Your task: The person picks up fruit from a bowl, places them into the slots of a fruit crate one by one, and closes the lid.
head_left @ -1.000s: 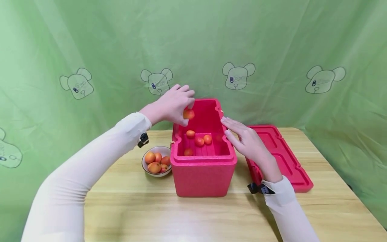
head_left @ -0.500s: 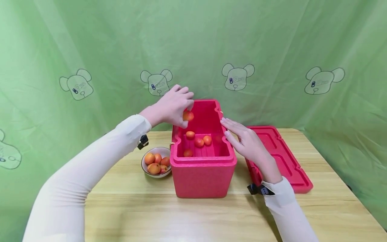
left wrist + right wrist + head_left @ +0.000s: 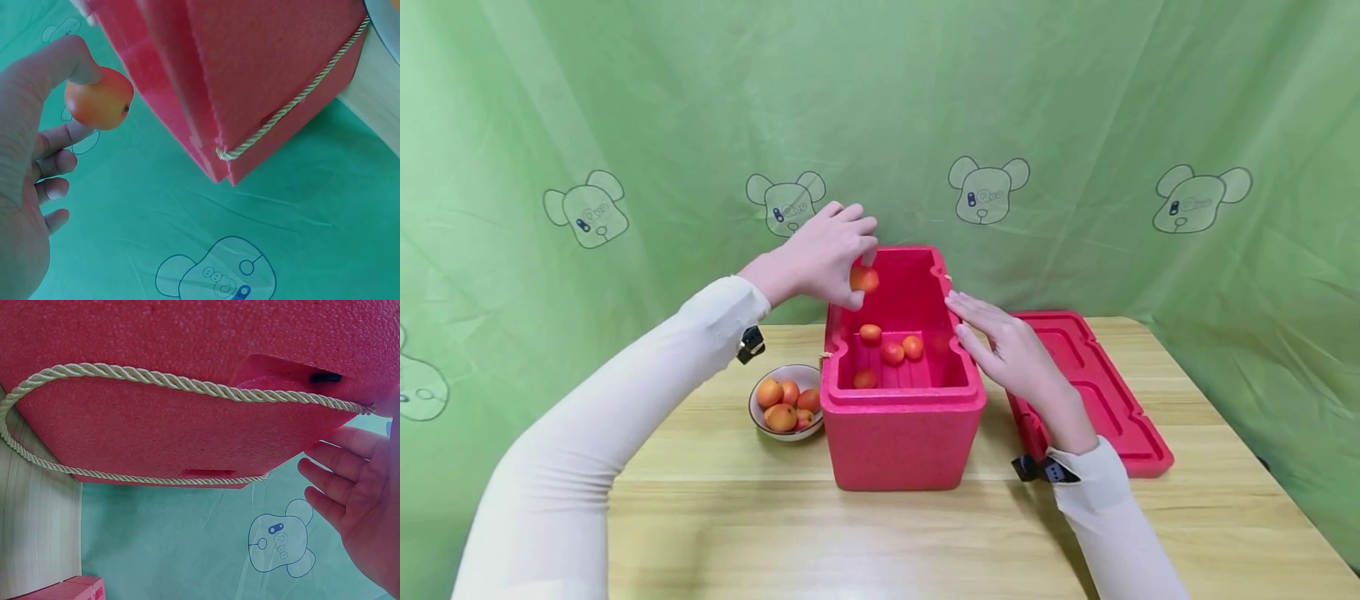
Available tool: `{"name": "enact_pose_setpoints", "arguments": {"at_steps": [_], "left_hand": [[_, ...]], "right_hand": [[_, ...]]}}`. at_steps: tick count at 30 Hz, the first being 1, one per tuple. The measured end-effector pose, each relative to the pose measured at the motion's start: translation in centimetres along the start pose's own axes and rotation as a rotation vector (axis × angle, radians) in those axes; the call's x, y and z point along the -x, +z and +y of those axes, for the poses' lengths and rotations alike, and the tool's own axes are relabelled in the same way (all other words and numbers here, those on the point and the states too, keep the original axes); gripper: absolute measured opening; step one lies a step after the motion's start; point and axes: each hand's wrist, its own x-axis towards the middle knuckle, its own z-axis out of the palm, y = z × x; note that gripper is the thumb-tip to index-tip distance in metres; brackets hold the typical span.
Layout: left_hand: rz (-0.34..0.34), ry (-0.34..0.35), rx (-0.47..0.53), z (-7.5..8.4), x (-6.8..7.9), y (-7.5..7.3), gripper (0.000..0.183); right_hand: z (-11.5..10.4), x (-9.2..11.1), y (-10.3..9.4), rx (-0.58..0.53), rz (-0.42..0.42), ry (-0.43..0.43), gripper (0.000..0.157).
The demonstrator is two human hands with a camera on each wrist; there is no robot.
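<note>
My left hand [image 3: 826, 257] pinches an orange-red apricot [image 3: 103, 100] between thumb and index finger, over the far left part of the open red foam box [image 3: 901, 442]. A dark spot marks one end of the fruit in the left wrist view. Deep in the box, several more apricots [image 3: 892, 353] lie on the ribbed floor. On the right rim rests my right hand [image 3: 1017, 350], its fingers extended and the palm outside the wall. The right wrist view shows that hand [image 3: 356, 481] beside the box's side and its twisted rope handle [image 3: 206, 387].
A pale bowl [image 3: 762, 423] with a dark rim stands left of the box and holds several apricots. The red lid [image 3: 1105, 408] lies on the wooden table [image 3: 895, 542] to the right. Behind hangs a green curtain [image 3: 880, 92] printed with bear heads.
My left hand, pinching the apricot, has risen slightly over the last half second. The right hand stays on the rim, and the fruit in the box and bowl lies as before.
</note>
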Motion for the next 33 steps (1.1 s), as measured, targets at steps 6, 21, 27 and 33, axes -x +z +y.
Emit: {"name": "enact_pose_setpoints", "arguments": {"at_steps": [6, 21, 27, 33], "left_hand": [[-0.036, -0.004, 0.015, 0.0, -0.4, -0.4, 0.031], [-0.105, 0.007, 0.026, 0.5, -0.3, 0.7, 0.032], [-0.107, 0.009, 0.019, 0.3, 0.0, 1.3, 0.032], [-0.126, -0.002, 0.009, 0.2, 0.2, 2.0, 0.033]], "right_hand": [[0.0, 0.0, -0.1, -0.003, -0.004, 0.003, 0.056], [0.0, 0.0, -0.1, -0.003, 0.003, 0.002, 0.055], [0.0, 0.0, -0.1, -0.003, 0.000, 0.005, 0.056], [0.0, 0.0, -0.1, -0.007, 0.000, 0.009, 0.056]]}}
